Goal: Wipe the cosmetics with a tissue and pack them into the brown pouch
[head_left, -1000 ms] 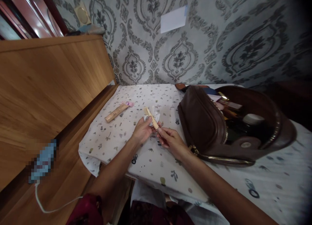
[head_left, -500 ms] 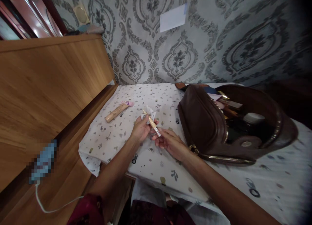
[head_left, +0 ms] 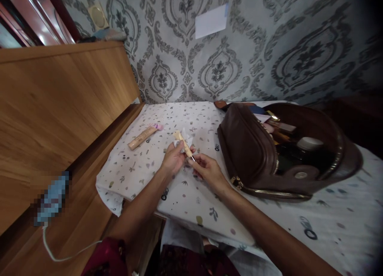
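Between my hands is a small beige cosmetic tube [head_left: 187, 147] with a shiny end at lower right. My left hand [head_left: 173, 158] is closed around the tube's middle, with a crumpled white tissue [head_left: 189, 137] bunched behind it. The fingers of my right hand [head_left: 206, 167] pinch the shiny end. Left of my hands, apart from them, a larger beige tube [head_left: 143, 138] with a pink cap lies on the patterned white tablecloth [head_left: 185, 196].
To the right stands an unzipped brown leather bag [head_left: 248, 148], holding a white-lidded jar [head_left: 310, 144] and other items. A wooden cabinet [head_left: 68, 96] borders the left side. A white paper [head_left: 211, 21] is on the wallpaper. A white cable [head_left: 60, 260] runs at lower left.
The beige tube has turned in my hands, so its broad flat end now shows at the top. My right hand's fingers have curled closer around the shiny end.
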The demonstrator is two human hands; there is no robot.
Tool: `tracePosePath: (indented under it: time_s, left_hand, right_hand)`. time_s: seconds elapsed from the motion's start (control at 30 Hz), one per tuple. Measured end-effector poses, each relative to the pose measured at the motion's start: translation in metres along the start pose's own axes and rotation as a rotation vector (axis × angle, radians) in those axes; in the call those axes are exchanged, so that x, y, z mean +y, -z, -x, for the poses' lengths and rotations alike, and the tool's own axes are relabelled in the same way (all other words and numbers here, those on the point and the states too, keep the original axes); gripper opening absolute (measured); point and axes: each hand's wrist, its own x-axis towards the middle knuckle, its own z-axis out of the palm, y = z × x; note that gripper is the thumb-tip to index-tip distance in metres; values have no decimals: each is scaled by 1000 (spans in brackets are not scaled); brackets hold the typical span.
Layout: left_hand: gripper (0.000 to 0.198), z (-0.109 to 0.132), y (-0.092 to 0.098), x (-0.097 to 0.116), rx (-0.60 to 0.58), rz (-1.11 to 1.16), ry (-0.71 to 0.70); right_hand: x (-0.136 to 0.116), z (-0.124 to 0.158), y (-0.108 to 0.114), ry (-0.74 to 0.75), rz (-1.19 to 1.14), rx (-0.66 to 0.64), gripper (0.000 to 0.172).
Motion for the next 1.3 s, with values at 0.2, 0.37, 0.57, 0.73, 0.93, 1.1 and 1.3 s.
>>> tracePosePath:
  time_s: [0.2,0.37,0.57,0.73,0.93,1.1,1.3]
  left_hand:
    - [22,1,-2,6,42,10,-13]
    - [22,2,-2,2,1,3,29]
    - [26,1,0,1,1,-4,22]
    - [28,2,1,4,1,-24,58]
    - [22,2,-1,-1,-34,13,32]
    - [22,2,-1,0,-4,-3,41]
    - [22,3,-1,4,25,15,28]
  right_hand:
    - [-7,1,1,-168,-245,-152,52]
    - [-6,-1,4,-124,-222,-63,47]
    - [-9,1,2,-116,-270,-48,49]
    - [-12,2,2,-184,-356,-161,50]
    - [-8,-1,5,-85,-239,-61,48]
    - [-8,0,4,-101,-224,-55,50]
    - [-7,-1,6,-178,-296,-118,49]
